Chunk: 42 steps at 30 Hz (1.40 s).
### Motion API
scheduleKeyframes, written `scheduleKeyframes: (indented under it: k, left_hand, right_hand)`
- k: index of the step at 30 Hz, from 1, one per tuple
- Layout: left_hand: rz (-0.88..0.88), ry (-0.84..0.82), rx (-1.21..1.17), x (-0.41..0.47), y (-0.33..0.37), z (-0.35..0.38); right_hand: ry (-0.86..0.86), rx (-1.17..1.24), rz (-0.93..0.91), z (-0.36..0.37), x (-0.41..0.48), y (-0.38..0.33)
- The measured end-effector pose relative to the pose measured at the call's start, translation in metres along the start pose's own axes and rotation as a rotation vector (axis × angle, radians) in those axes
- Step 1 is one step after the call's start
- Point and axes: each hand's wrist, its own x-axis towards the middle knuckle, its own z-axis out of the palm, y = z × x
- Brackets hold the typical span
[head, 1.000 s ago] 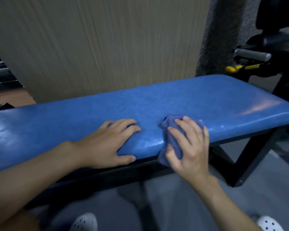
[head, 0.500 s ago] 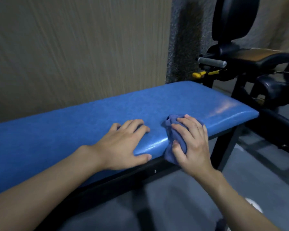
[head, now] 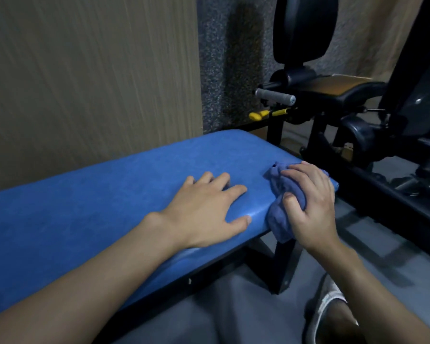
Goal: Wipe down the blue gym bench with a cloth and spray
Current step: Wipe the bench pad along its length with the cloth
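The blue gym bench (head: 114, 194) runs from the lower left to the middle right, its pad on a black frame. My left hand (head: 206, 207) lies flat on the pad near its front edge, fingers spread, holding nothing. My right hand (head: 310, 209) grips a crumpled blue cloth (head: 278, 219) and presses it over the front edge at the bench's right end corner. Part of the cloth hangs below the pad. No spray bottle is in view.
A black gym machine (head: 358, 115) with a padded seat, a grey handle (head: 274, 96) and a yellow pin (head: 257, 115) stands right behind the bench's right end. A beige wall panel (head: 85, 78) lies behind the bench. My white shoe (head: 328, 306) rests on the grey floor.
My right hand has slid the cloth rightward along the front edge to the bench's right end. My left hand has followed along the pad. The view has swung right.
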Motion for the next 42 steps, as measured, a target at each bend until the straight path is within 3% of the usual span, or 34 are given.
scheduleKeyframes:
  k: [4,7,9,16,22,28,36,42]
  left_hand:
    - [-0.05,-0.024,0.012,-0.001,0.002,-0.002]
    - [-0.098,-0.025,0.016,-0.003,0.009,-0.001]
    - [-0.133,-0.023,0.016,-0.002,0.014,-0.002]
    - [-0.192,-0.041,-0.041,0.034,0.021,-0.006]
    - [-0.224,-0.123,-0.105,0.115,-0.007,0.004]
    - [-0.275,-0.125,-0.101,0.157,-0.039,0.018]
    - [-0.294,-0.084,-0.146,0.145,-0.04,0.022]
    - [-0.336,-0.095,-0.202,0.159,-0.065,0.019]
  right_hand:
    - [-0.049,-0.176,0.158,-0.017,0.024,0.027]
    - [-0.217,-0.318,0.388,-0.028,0.048,0.041]
    - [-0.303,-0.262,0.433,-0.033,0.054,0.044]
    - [-0.484,-0.157,0.45,-0.027,0.061,0.041]
    - [-0.813,-0.038,0.374,-0.001,0.129,0.067]
    - [-0.863,-0.01,0.246,-0.011,0.115,0.082]
    - [-0.906,-0.052,0.202,0.061,0.172,0.085]
    - [-0.948,0.05,0.121,0.037,0.156,0.102]
